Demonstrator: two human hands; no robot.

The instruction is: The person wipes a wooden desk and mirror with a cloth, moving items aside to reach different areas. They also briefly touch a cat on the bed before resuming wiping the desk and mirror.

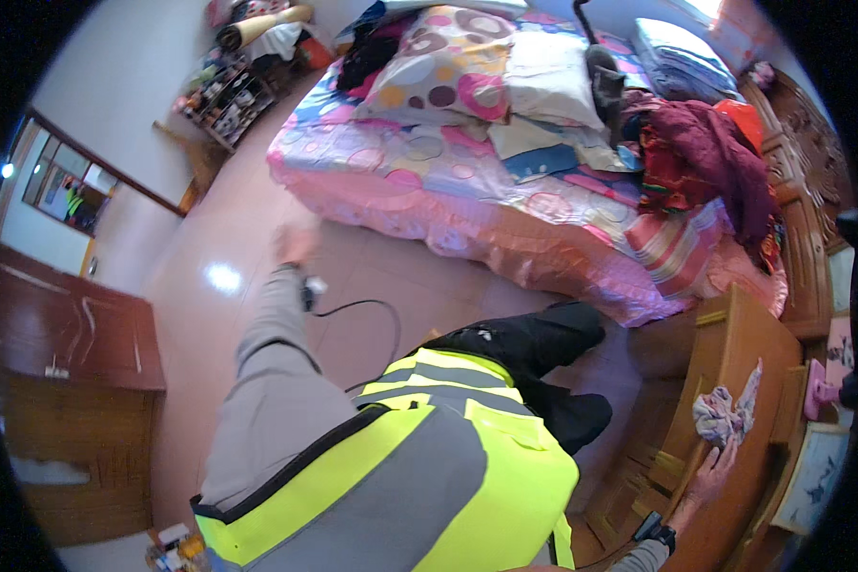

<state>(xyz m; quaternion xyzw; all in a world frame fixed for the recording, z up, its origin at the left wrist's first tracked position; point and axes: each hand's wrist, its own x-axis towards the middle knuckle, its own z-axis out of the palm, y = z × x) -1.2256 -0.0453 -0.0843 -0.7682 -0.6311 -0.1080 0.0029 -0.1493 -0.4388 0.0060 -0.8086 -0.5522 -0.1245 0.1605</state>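
Observation:
My right hand (pixel 713 473) is at the wooden dresser top (pixel 743 386), with its fingers on the near end of a crumpled, pale patterned cloth (pixel 716 418). The rest of the cloth spreads beyond the fingertips, one end trailing away. My left hand (pixel 297 243) is blurred, out to the side above the tiled floor (pixel 222 336). Nothing can be made out in it, and its fingers are too smeared to read. A small device with a black cable (pixel 372 304) sits at the left wrist.
A bed (pixel 429 154) with pillows, folded bedding and a maroon cloth (pixel 715 146) stands ahead. A grey cat (pixel 606 82) is on it. At left are a dark red cabinet (pixel 71 322) and a crowded shelf (pixel 229 107). A pink stand (pixel 819 390) is behind the dresser.

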